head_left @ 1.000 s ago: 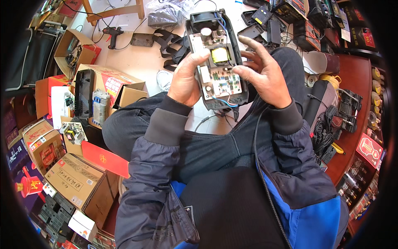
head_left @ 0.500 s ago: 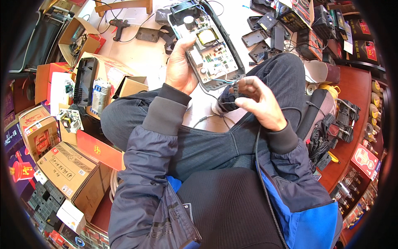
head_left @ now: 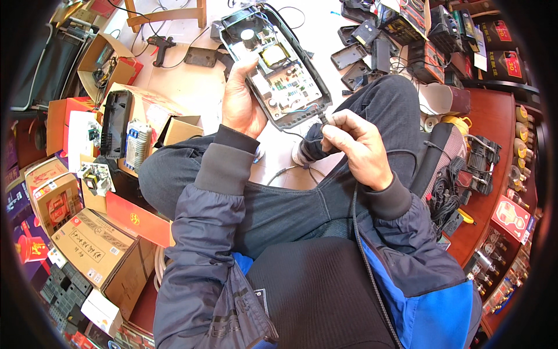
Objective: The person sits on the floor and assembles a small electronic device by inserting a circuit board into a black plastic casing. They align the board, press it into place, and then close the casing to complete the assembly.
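Note:
An open black charger case (head_left: 320, 81) with a circuit board (head_left: 290, 87) inside tilts above the floor between my knees. My left hand (head_left: 241, 107) grips its left side, thumb over the rim by the board. At the case's near end a ribbed black cable sleeve (head_left: 323, 118) sticks out. My right hand (head_left: 360, 145) pinches that sleeve between thumb and fingers. Thin blue and white wires (head_left: 307, 108) run from the board toward this end. A black cable (head_left: 295, 135) loops below the case; where it joins is partly hidden by my fingers.
A glue gun (head_left: 160, 47) and an emptied black case half (head_left: 201, 56) lie on the floor ahead. Black case parts (head_left: 349, 55) pile up at the far right. Cardboard boxes (head_left: 96, 244) crowd my left; a red-brown shelf (head_left: 491, 134) stands right.
The charger case and both hands have shifted a little left. My right fingers, looser around the cable sleeve before, are now closed on it near the case end.

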A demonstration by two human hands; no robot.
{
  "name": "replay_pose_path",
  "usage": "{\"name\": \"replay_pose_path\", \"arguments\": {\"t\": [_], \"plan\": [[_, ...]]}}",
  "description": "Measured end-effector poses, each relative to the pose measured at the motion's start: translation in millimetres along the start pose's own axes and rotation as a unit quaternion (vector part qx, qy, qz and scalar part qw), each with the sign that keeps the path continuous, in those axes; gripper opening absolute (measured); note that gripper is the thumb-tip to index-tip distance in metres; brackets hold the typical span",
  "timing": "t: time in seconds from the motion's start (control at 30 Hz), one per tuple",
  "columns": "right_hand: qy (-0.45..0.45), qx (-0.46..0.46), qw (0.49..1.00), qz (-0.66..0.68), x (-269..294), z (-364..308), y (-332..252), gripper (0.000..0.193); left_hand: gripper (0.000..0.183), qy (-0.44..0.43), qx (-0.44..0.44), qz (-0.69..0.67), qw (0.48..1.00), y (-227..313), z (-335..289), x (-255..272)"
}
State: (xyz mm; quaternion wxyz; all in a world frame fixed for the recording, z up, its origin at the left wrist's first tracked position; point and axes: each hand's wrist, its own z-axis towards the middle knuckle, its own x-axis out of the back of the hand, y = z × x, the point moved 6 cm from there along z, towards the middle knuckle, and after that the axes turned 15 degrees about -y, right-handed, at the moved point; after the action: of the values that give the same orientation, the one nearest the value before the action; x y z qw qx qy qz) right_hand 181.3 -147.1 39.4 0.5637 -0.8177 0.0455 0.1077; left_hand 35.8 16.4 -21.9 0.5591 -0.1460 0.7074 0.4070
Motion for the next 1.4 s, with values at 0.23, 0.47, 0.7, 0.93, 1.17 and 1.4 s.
{"name": "replay_pose_path", "arguments": {"t": [0.23,0.47,0.7,0.93,1.17,1.4], "plan": [[0.009,0.005,1.0,-0.006,2,7,4,0.017,0.052,0.008,-0.008,0.0,1.0,-1,-2,3],[0.012,-0.004,0.999,0.039,3,8,13,0.019,0.05,0.009,-0.018,0.0,1.0,0,-1,2],[0.007,-0.009,1.0,0.01,11,12,20,0.02,0.051,0.011,-0.022,0.015,1.0,0,-2,-3],[-0.009,0.002,1.0,-0.011,13,13,17,0.016,0.047,-0.004,-0.015,-0.005,1.0,-1,-3,-7],[0.046,-0.006,0.997,-0.063,7,11,1,0.016,0.042,0.038,-0.047,-0.002,0.998,-3,-5,-5],[0.036,0.002,0.999,-0.034,3,14,-1,0.018,0.041,0.026,-0.045,0.008,0.999,-5,-6,-11]]}}
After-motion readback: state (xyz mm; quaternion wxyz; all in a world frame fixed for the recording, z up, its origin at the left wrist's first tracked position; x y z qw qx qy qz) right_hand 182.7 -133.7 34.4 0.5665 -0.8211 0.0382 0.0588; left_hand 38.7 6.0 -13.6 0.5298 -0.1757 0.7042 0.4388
